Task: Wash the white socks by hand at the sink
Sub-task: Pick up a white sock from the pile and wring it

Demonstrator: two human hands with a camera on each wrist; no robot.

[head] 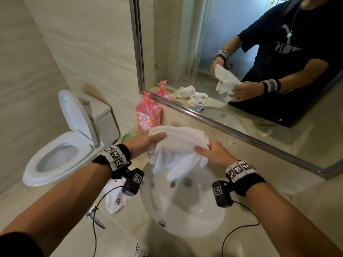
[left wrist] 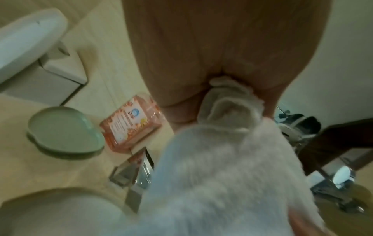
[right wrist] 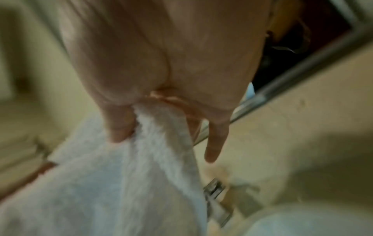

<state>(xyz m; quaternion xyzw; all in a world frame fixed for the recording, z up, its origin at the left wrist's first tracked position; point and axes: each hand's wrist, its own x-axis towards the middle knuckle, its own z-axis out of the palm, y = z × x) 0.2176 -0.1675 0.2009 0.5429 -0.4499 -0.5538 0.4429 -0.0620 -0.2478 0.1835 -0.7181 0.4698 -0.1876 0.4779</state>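
We hold the white socks (head: 178,147) bunched together in the air above the sink (head: 185,206), a fluffy bundle with several toe ends dangling toward the basin. We judge them soft and limp, light if dry and a good deal heavier once soaked; the thick pile should give plenty of friction, so slipping is not much of a worry, though loose ends may drop free unless we take hold across the whole bunch near the cuffs. Our left hand (head: 146,140) grips the left end, its thumb lying over the top of the fabric and the fingers (left wrist: 181,111) curled underneath; the left wrist view shows a folded cuff squeezed at the palm. Our right hand (head: 213,154) pinches the right end, the thumb pressing cloth against the curled fingers, while in the right wrist view one finger stands out straight and clear of the fabric. Just behind the bundle a pink soap bottle (head: 148,114) stands on the surface (head: 269,164), a green dish (head: 129,137) sits beside it, and another sock (head: 116,200) lies left of the basin. The mirror (head: 232,52) reflects more crumpled white pieces on the surface.
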